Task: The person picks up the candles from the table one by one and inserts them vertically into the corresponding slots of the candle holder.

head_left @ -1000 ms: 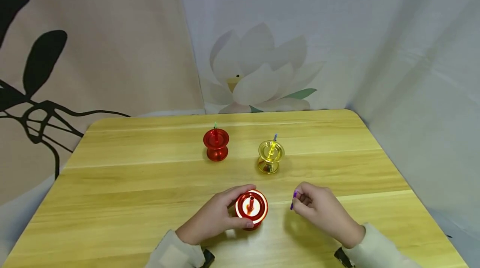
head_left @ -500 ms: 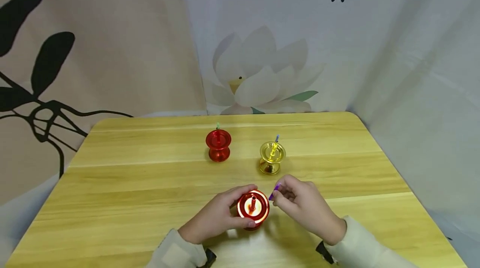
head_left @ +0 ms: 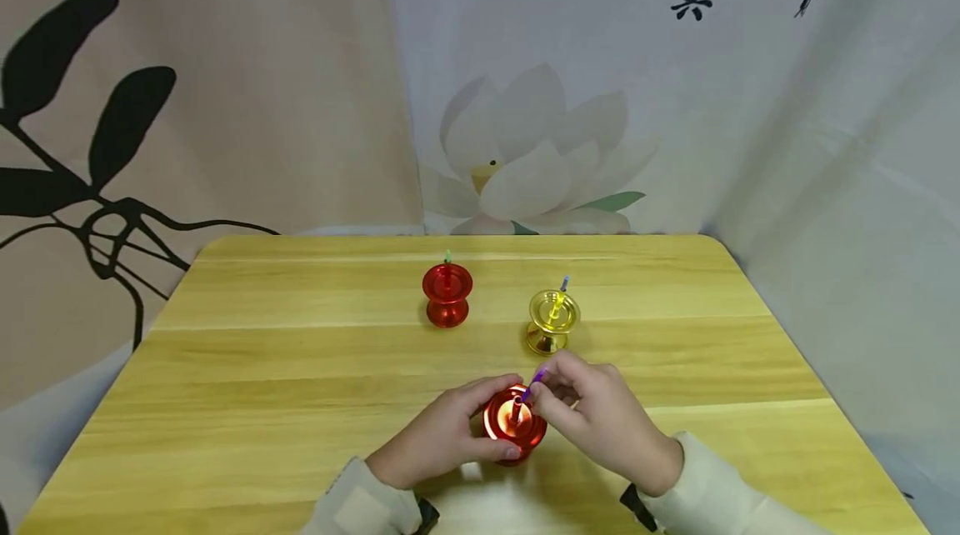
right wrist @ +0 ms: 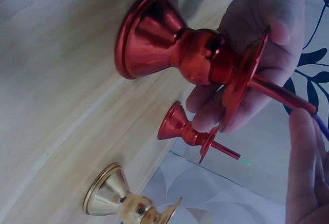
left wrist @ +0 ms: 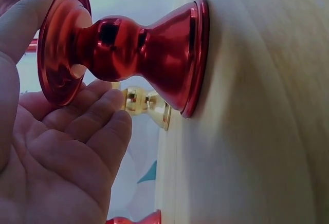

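Observation:
My left hand holds a shiny red candle holder by its dish rim, thumb at the near side and fingers at the far side. Its base stands on the table in the left wrist view, where the waisted stem shows in full. A thin red tube rises from the middle of the dish. Between thumb and forefinger, my right hand pinches a slim purple candle. The candle's lower end is right at the tube's top, tilted, in the head and right wrist views.
Farther back on the wooden table stand another red candle holder with a thin green candle and, to its right, a gold candle holder with a blue candle. Printed cloth hangs behind.
My right hand has moved left with the purple candle, from apart on the right to the red tube's top. The left hand keeps its hold; the head view has shifted slightly.

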Demonstrator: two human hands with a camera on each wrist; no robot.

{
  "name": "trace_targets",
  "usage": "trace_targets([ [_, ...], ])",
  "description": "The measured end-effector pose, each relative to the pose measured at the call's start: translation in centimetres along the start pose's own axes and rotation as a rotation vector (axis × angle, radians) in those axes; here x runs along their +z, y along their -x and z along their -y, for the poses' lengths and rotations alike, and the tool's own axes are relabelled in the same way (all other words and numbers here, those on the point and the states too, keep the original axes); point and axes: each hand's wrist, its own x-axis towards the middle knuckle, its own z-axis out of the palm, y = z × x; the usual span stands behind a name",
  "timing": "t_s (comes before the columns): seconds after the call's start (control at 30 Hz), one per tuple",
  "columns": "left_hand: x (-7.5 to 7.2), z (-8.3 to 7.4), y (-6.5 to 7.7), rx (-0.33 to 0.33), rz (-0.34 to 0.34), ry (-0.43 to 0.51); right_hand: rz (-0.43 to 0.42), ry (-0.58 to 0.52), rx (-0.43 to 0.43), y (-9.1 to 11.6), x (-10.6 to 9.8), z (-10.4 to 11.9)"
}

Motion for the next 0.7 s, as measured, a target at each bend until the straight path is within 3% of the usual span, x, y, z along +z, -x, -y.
trace_targets([
  [0.37, 0.21, -0.06, -0.40, 0.020, -0.006, -0.014, 0.009, 0.051, 0.001, -0.32, 0.04, -0.02],
  [0.7, 0.36, -0.02, -0.41, 0.040, -0.016, -0.041, 0.018, 0.025, -0.013, -0.18, 0.00, 0.00],
])
